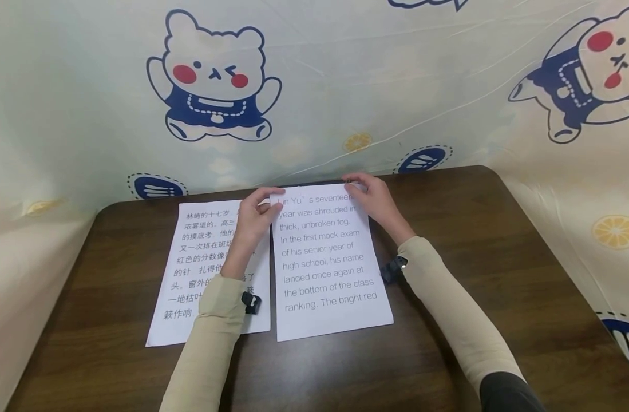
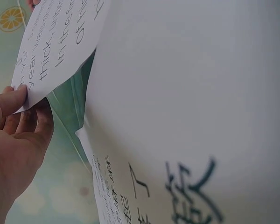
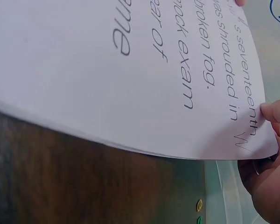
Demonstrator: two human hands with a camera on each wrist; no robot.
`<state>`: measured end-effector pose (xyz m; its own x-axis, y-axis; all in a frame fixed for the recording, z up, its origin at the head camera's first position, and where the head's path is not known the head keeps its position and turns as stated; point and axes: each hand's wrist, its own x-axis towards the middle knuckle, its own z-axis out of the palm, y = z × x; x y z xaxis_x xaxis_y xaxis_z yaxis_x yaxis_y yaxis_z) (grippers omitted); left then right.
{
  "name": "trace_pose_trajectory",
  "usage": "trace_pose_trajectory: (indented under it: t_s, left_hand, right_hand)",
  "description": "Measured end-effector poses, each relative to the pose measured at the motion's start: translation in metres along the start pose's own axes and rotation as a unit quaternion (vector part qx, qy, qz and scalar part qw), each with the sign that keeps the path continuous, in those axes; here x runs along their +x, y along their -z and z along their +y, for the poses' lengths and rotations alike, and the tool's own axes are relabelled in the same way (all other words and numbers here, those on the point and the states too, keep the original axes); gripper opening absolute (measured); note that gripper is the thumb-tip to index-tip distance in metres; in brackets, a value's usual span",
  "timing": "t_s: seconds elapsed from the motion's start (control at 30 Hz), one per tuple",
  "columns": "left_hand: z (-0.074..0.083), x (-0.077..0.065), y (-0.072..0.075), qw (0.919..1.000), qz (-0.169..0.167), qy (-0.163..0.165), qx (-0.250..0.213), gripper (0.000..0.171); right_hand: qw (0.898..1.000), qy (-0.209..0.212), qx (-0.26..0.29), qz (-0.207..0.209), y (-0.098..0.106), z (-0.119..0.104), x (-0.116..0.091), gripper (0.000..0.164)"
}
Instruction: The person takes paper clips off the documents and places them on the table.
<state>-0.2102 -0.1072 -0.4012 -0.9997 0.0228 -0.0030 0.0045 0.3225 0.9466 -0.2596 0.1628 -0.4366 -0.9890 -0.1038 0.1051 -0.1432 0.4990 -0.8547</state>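
The largest thing is the cloth (image 1: 335, 74) with printed bears, which hangs behind. In front of it stands the brown wooden counter (image 1: 510, 274).

Two sheets of paper are here. The sheet with English words (image 1: 329, 323) is near the middle of the far part of the counter, to the right of the sheet with Chinese words (image 1: 159, 333). The English sheet has its long axis going from the person towards the cloth, with the far end slightly to the left. Its top line points to the cloth, and its printed face is turned to the person. The upper end is raised from the counter; whether the lower edge touches the wood, I cannot tell surely.

The left hand (image 1: 249, 223) pinches the upper left corner, the thumb in front and the fingers behind. The right hand (image 1: 380, 201) pinches the upper right corner. So both hands are equally near, and the sheet extends from them back towards the person. The left forearm crosses above the Chinese sheet.

The smallest are the dark wrist cameras (image 1: 251, 302), one on each sleeve.
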Motion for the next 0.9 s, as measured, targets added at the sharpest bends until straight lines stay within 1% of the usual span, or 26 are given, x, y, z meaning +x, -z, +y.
trace_pose_trajectory:
  t_s: [0.3,0.37,0.43,0.47,0.5,0.53,0.6,0.67,0.7,0.77,0.9]
  left_hand:
    - [-0.002,0.001,0.000,1.0000,0.002,0.000,0.008,0.033]
    - [-0.005,0.003,0.000,1.0000,0.003,-0.002,0.009,0.032]
    - [-0.012,0.007,-0.001,0.9999,0.005,-0.005,0.008,0.032]
    - [-0.016,0.009,-0.001,0.9999,0.006,-0.008,0.008,0.031]
    - [-0.019,0.011,-0.002,0.9999,0.007,-0.010,0.008,0.031]
    - [-0.022,0.013,-0.002,0.9999,0.007,-0.013,0.008,0.031]
    - [-0.028,0.015,-0.003,0.9997,0.010,-0.019,0.007,0.030]
    - [-0.030,0.016,-0.003,0.9996,0.013,-0.024,0.012,0.029]
    - [-0.031,0.015,-0.003,0.9995,0.015,-0.026,0.015,0.029]
    - [-0.031,0.014,-0.002,0.9992,0.021,-0.027,0.021,0.029]
    - [-0.030,0.012,0.000,0.9986,0.033,-0.025,0.033,0.029]
  right_hand:
    - [0.999,-0.022,0.025,0.020,-0.003,0.001,0.000,0.031]
    - [0.998,-0.028,0.042,0.023,-0.004,0.001,0.000,0.031]
    - [0.996,-0.047,0.072,0.023,-0.003,0.002,0.001,0.030]
    - [0.993,-0.063,0.099,0.022,-0.003,0.002,0.002,0.029]
    - [0.988,-0.081,0.133,0.022,-0.002,0.002,0.003,0.029]
    - [0.981,-0.099,0.168,0.024,-0.001,0.002,0.004,0.029]
    - [0.963,-0.131,0.234,0.032,0.003,0.003,0.006,0.030]
    - [0.947,-0.149,0.281,0.044,0.007,0.006,0.007,0.030]
    - [0.944,-0.150,0.290,0.050,0.009,0.008,0.007,0.030]
    - [0.943,-0.146,0.293,0.061,0.013,0.013,0.007,0.030]
    - [0.951,-0.128,0.271,0.078,0.022,0.021,0.005,0.031]
